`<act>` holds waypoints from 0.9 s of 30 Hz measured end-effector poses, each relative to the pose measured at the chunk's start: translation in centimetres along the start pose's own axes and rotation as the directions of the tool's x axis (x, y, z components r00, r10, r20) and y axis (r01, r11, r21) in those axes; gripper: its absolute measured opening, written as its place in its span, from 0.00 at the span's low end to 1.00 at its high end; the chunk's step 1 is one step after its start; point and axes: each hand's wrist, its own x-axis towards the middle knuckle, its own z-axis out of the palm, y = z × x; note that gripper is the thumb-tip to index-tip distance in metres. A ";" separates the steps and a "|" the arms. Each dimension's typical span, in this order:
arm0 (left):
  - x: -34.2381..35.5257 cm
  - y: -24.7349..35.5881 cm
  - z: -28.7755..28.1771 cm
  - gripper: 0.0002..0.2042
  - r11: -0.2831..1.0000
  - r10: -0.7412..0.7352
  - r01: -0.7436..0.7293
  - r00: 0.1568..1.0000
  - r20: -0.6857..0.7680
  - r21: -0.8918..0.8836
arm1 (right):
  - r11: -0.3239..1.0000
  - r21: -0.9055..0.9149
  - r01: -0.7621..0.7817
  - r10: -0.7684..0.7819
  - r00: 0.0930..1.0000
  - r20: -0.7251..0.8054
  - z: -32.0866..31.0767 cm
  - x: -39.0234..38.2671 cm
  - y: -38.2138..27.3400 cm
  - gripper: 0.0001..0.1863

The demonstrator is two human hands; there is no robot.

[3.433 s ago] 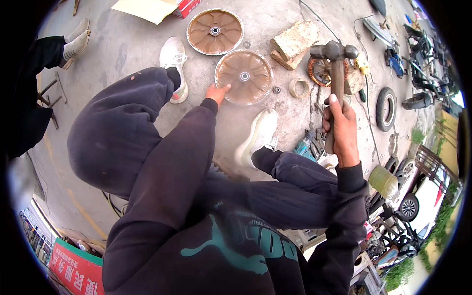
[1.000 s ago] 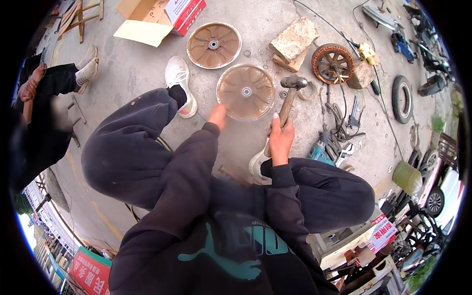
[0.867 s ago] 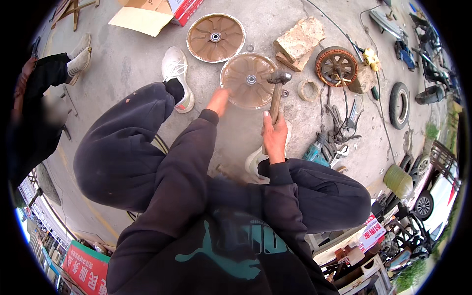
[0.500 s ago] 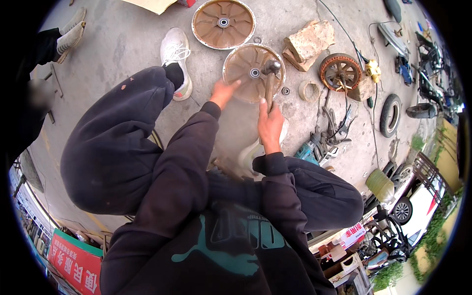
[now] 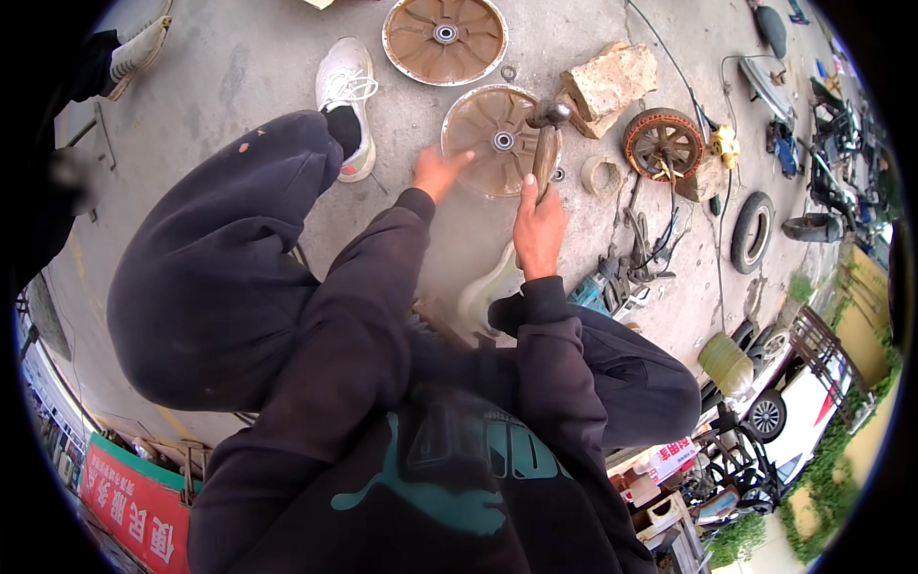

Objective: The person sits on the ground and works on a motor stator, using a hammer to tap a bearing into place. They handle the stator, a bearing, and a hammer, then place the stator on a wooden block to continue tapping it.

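My right hand (image 5: 540, 228) is closed round the wooden handle of a hammer (image 5: 546, 153). Its steel head is raised over the right edge of a round brown metal cover (image 5: 478, 115) with a pale rim. A bearing (image 5: 503, 141) sits in the cover's centre. At the lower left rim, my left hand (image 5: 435, 175) grips the edge, one digit lying over the top face; its other fingers are partly hidden and blurred. A second cover of the same kind (image 5: 421, 43) lies just beyond, also with a bearing (image 5: 445, 33) in its middle.
Broken stone blocks (image 5: 612, 78) and a small spoked wheel (image 5: 662, 143) lie to the right. Nearby are a pale ring (image 5: 602, 177), a teal power tool (image 5: 598, 290) and a tyre (image 5: 754, 232). A person's shoe (image 5: 141, 53) shows at the far left.
The hammer and my right hand have moved up and to the right, the head lifting away from the cover's middle. My left hand stays at the rim. The whole view has shifted slightly.
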 end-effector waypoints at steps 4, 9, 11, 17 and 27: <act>0.6 -1.3 0.7 0.25 1.000 -0.024 0.024 0.999 -0.047 -0.008 | 0.989 -0.130 0.068 -0.060 0.996 0.063 4.0 -1.1 5.9 0.27; 1.2 -0.7 0.0 0.25 0.998 0.050 -0.050 0.999 0.004 -0.040 | 0.997 -0.075 0.037 -0.033 0.998 0.053 2.1 -1.4 3.0 0.26; 1.2 -1.2 0.0 0.25 0.999 0.041 -0.040 0.999 -0.023 0.036 | 0.998 -0.036 0.059 -0.059 0.998 0.005 2.4 -2.4 3.3 0.25; -1.2 1.3 -0.1 0.24 0.999 0.047 -0.046 0.999 0.019 -0.010 | 0.993 -0.112 0.028 -0.017 0.995 0.099 2.6 -1.6 3.5 0.23; -0.2 -0.1 -0.4 0.25 0.998 -0.010 0.009 1.000 -0.012 -0.064 | 0.994 -0.102 0.043 -0.044 0.999 -0.011 3.3 -1.1 4.6 0.28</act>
